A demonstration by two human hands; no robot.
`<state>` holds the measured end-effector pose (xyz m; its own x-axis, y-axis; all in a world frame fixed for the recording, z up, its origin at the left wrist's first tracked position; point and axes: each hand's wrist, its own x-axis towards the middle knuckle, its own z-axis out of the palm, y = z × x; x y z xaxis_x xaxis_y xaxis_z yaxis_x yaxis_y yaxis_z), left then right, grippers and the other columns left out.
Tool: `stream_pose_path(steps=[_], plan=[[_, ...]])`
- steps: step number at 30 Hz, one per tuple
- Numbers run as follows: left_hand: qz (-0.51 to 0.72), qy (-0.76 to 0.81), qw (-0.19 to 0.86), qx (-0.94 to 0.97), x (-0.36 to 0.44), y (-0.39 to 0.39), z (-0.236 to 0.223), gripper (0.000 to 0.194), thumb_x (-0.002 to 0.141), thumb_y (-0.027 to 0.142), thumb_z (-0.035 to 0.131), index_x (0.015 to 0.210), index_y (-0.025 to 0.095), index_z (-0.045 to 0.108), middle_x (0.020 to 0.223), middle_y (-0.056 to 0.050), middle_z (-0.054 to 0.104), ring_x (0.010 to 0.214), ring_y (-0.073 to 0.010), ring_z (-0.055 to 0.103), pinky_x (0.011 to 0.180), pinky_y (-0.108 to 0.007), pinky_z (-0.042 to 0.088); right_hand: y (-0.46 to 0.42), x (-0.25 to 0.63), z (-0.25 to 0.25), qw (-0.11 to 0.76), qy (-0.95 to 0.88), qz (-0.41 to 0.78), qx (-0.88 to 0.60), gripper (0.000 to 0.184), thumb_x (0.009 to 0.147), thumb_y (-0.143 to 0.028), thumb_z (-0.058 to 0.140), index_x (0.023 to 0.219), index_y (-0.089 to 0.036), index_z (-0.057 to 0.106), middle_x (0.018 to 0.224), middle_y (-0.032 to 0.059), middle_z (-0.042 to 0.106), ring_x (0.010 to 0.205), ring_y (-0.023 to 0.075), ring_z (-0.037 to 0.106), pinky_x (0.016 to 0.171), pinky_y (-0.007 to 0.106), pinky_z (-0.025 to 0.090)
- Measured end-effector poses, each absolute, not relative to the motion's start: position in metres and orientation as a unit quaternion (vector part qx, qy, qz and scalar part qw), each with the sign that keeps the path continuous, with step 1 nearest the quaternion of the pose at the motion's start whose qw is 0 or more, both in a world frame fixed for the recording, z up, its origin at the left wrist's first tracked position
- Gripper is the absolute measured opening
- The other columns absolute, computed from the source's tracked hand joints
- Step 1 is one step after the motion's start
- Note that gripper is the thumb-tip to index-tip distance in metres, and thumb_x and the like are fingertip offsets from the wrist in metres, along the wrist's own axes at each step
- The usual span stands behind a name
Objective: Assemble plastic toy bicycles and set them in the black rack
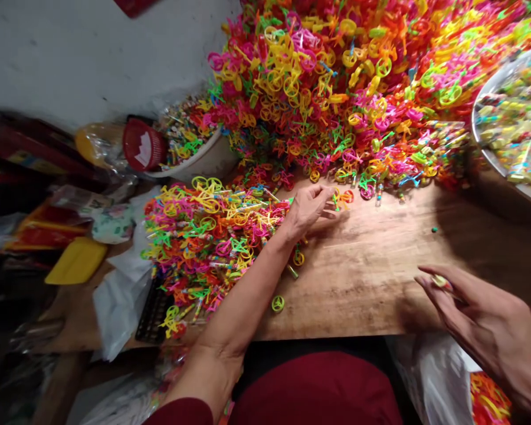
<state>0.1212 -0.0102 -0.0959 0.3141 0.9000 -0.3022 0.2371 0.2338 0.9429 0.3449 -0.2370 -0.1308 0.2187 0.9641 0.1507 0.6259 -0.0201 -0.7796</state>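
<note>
Now, your scene, with every place told from the wooden worktop (371,277):

Left hand: your left hand (310,206) reaches across the worktop to the near edge of the big heap, palm down.
Left grip: its fingertips are pressed together, pinching a small orange and green toy piece (341,198) that lies on the worktop at the heap's foot.
Right hand: your right hand (478,321) hovers over the worktop's near right corner, well apart from the left.
Right grip: thumb and forefinger pinch a small yellowish piece (440,281); the other fingers are spread loosely.
Big heap: a mound of bright plastic toys (336,82) in pink, yellow, green and orange covers the worktop's far side.
Smaller pile: a pile of assembled toys with sticks (207,236) lies on the worktop's left part, just beside your left forearm.
Loose ring: a green ring (278,303) lies alone near the worktop's front edge.
Metal bowl: a bowl (482,100) of wrapped pieces stands at the worktop's far right.
White tub: a tub (203,162) of more pieces sits off the worktop's far left corner.
Yellow lid: a flat yellow lid (76,261) lies well left of the worktop.
</note>
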Motion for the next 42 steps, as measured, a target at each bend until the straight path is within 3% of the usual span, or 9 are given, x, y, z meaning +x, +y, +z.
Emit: stream_pose_path(steps=[6,12,15,17,20,24,31,37,42], plan=[[0.174,0.421,0.778,0.434,0.121,-0.051,-0.114,0.027,0.087,0.039,0.072,0.085,0.016,0.057,0.072,0.000,0.063,0.064,-0.0144,0.070,0.059,-0.024,0.056,-0.161,0.301,-0.144,0.485,-0.420,0.367,-0.674,0.046,0.089,-0.057,0.068,0.115,-0.020,0.074,0.078,0.0039,0.074,0.061,0.0148,0.063,0.052,0.025,0.046],[0.173,0.392,0.822,0.374,0.127,-0.062,-0.118,0.035,0.085,0.043,0.079,0.095,0.014,0.063,0.076,-0.001,0.067,0.064,-0.0135,0.070,0.053,-0.019,0.048,-0.168,0.301,-0.153,0.519,-0.300,0.516,-0.612,0.040,0.078,-0.056,0.080,0.089,-0.018,0.075,0.068,0.0001,0.068,0.050,0.0092,0.052,0.043,0.021,0.037],[0.194,0.389,0.844,0.315,0.134,-0.074,-0.117,0.046,0.080,0.038,0.085,0.115,0.015,0.065,0.097,-0.007,0.074,0.076,-0.0136,0.072,0.063,-0.021,0.053,-0.174,0.294,-0.148,0.548,-0.258,0.482,-0.633,0.037,0.079,-0.053,0.080,0.089,-0.018,0.075,0.066,-0.0005,0.067,0.043,0.0070,0.042,0.039,0.022,0.032],[0.217,0.386,0.842,0.309,0.139,-0.084,-0.119,0.050,0.073,0.032,0.089,0.114,0.015,0.066,0.105,-0.008,0.074,0.077,-0.0117,0.070,0.064,-0.021,0.052,-0.175,0.287,-0.147,0.561,-0.270,0.430,-0.654,0.031,0.082,-0.049,0.077,0.089,-0.019,0.076,0.069,0.0009,0.069,0.049,0.0103,0.052,0.045,0.024,0.042],[0.263,0.394,0.828,0.300,0.143,-0.096,-0.123,0.040,0.073,0.030,0.086,0.103,0.013,0.067,0.098,-0.006,0.073,0.073,-0.0102,0.067,0.060,-0.019,0.049,-0.177,0.276,-0.146,0.542,-0.331,0.332,-0.697,0.023,0.089,-0.044,0.070,0.092,-0.021,0.077,0.079,0.0030,0.075,0.065,0.0153,0.065,0.063,0.028,0.053],[0.242,0.392,0.840,0.287,0.142,-0.097,-0.127,0.035,0.074,0.026,0.079,0.104,0.015,0.065,0.092,-0.002,0.072,0.068,-0.0086,0.063,0.057,-0.018,0.047,-0.183,0.273,-0.143,0.451,-0.444,0.230,-0.739,0.020,0.092,-0.040,0.066,0.092,-0.023,0.077,0.075,0.0030,0.075,0.057,0.0140,0.061,0.056,0.026,0.046],[0.225,0.385,0.857,0.259,0.144,-0.095,-0.131,0.014,0.082,0.020,0.075,0.091,0.011,0.069,0.084,-0.002,0.070,0.065,-0.0080,0.063,0.053,-0.018,0.046,-0.191,0.282,-0.128,0.396,-0.540,0.211,-0.712,0.018,0.094,-0.036,0.063,0.090,-0.025,0.077,0.074,0.0027,0.074,0.055,0.0134,0.060,0.056,0.026,0.044],[0.234,0.419,0.862,0.166,0.139,-0.099,-0.131,0.003,0.088,0.010,0.068,0.086,0.011,0.071,0.080,-0.003,0.072,0.068,-0.0103,0.068,0.059,-0.020,0.051,-0.199,0.286,-0.136,0.439,-0.508,0.239,-0.702,0.042,0.104,-0.044,0.047,0.134,-0.023,0.067,0.095,0.0082,0.073,0.080,0.0193,0.069,0.077,0.034,0.055],[0.219,0.421,0.869,0.141,0.141,-0.105,-0.126,0.009,0.089,0.007,0.065,0.083,0.010,0.072,0.079,-0.005,0.073,0.068,-0.0111,0.068,0.058,-0.020,0.052,-0.199,0.290,-0.141,0.483,-0.506,0.278,-0.658,0.027,0.101,-0.037,0.058,0.116,-0.023,0.075,0.100,0.0069,0.075,0.091,0.0191,0.070,0.084,0.034,0.057]])
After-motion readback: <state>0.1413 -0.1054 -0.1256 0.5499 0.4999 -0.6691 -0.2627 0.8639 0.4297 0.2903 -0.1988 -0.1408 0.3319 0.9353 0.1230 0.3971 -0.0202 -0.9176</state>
